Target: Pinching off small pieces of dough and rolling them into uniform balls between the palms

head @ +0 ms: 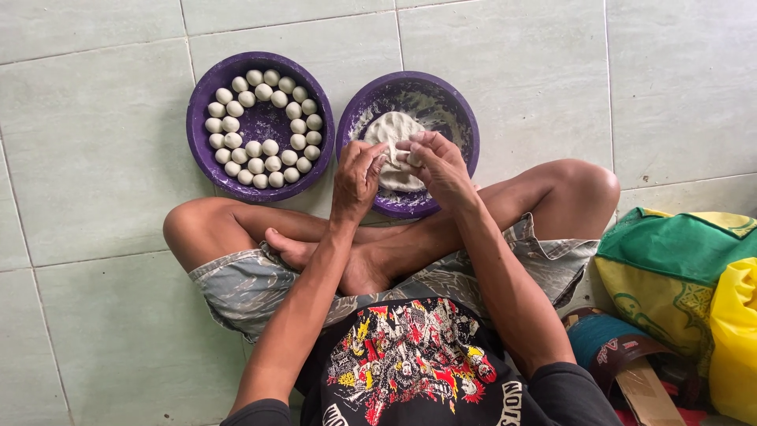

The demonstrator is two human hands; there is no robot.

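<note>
Both forearms are reaching out over crossed legs, the left hand [356, 175] and right hand [436, 164] pinching soft, sticky-looking dough [392, 130] inside the right purple basin [465, 118], best pulled at its edge, beside the ball-filled basin [199, 102].

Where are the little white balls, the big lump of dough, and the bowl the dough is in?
Little white balls [261, 126]: head view, on one ball in the left bowl.
Big lump of dough [388, 126]: head view, on its bare upper part.
Dough bowl [457, 118]: head view, on its purple right wall.
</note>
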